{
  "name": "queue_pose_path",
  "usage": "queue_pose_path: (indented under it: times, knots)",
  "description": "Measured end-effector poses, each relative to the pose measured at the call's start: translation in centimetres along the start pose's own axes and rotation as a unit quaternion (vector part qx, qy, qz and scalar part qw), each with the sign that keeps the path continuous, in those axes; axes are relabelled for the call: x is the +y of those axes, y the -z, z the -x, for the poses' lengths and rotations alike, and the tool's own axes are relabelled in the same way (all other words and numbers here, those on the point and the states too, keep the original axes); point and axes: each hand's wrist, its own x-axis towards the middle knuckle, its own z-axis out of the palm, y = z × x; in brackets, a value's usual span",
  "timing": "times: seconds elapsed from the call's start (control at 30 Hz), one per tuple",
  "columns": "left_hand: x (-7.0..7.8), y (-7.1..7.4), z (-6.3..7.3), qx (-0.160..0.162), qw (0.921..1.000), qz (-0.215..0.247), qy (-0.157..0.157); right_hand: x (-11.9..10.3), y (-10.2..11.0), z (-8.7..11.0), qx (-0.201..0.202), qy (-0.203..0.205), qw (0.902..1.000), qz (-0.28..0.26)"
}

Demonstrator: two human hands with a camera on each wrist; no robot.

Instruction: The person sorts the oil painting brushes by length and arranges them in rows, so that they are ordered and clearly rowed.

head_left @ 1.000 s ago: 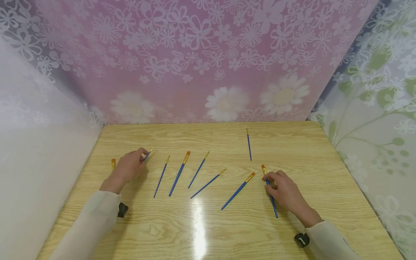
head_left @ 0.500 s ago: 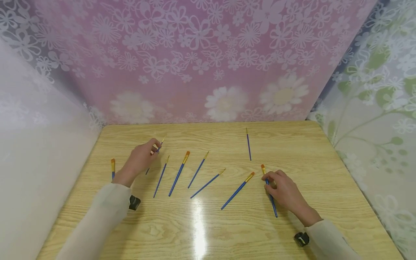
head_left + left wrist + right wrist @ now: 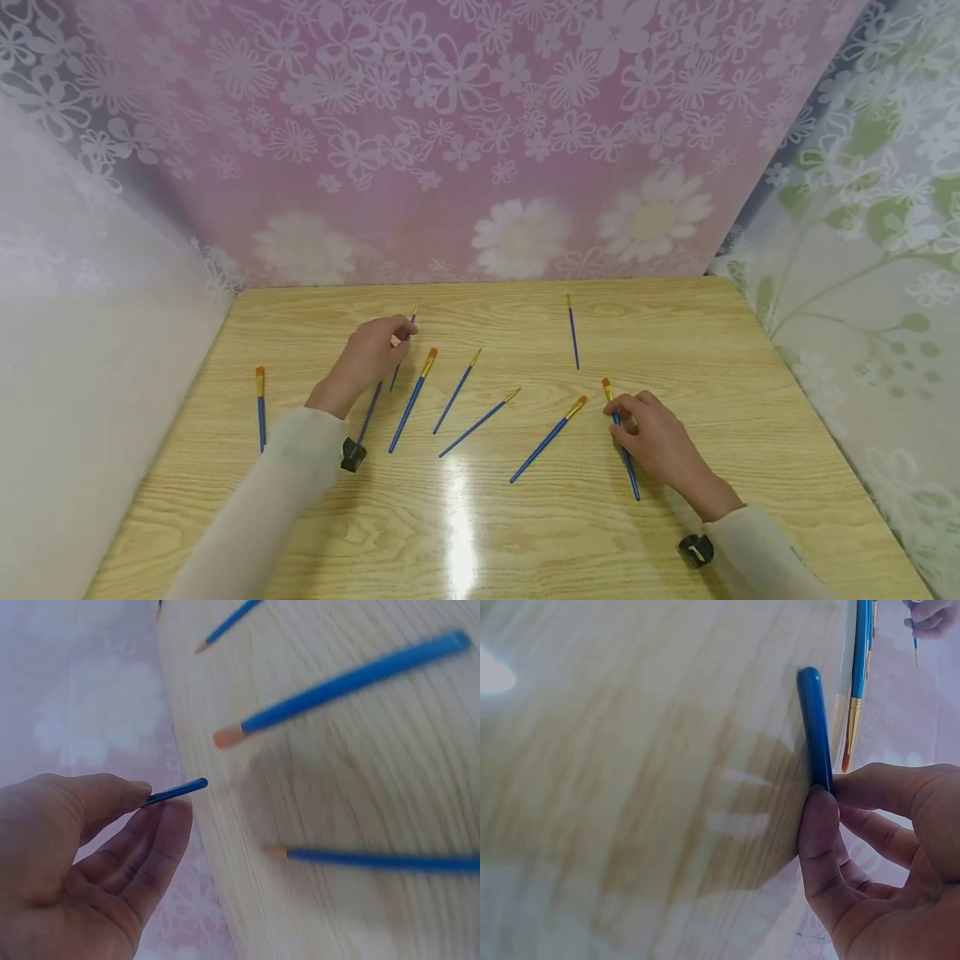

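Note:
My left hand [image 3: 366, 358] pinches a thin blue paintbrush [image 3: 396, 375] between thumb and fingertips. It is over the table's left half, with the gold end pointing away from me. In the left wrist view this held brush's handle end [image 3: 178, 791] sticks out past the fingertips. Close by lies a thin paintbrush [image 3: 370, 412], its upper part hidden by the left hand. Right of that is a flat paintbrush [image 3: 411, 410] with orange bristles. At the right, my right hand [image 3: 663, 446] pinches another flat paintbrush [image 3: 631, 475] near its gold ferrule; its blue handle [image 3: 816, 735] shows in the right wrist view.
A flat paintbrush [image 3: 261, 408] lies at the far left. Two thin paintbrushes, one steeper [image 3: 456, 393] and one slanted [image 3: 476, 428], lie mid-table. Further right are a flat paintbrush [image 3: 547, 440] and a thin paintbrush [image 3: 574, 337]. Floral cloth [image 3: 420, 217] borders the wooden table [image 3: 570, 542].
My left hand has moved right and slightly away from me, carrying the thin paintbrush. The far-left flat paintbrush is now more exposed. My right hand has stayed in place.

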Motion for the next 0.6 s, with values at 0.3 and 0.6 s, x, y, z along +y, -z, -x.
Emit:
queue_pose_path:
  times: [0.3, 0.6]
  knots:
    - [2.5, -2.1, -1.8, -0.012, 0.9996, 0.025, -0.01, 0.1, -0.1, 0.0, 0.0, 0.0, 1.0, 0.003]
    - [5.3, -4.1, -3.3, -0.024, 0.9993, 0.027, -0.013, 0.2, 0.0, -0.2, -0.003, -0.002, 1.0, 0.002]
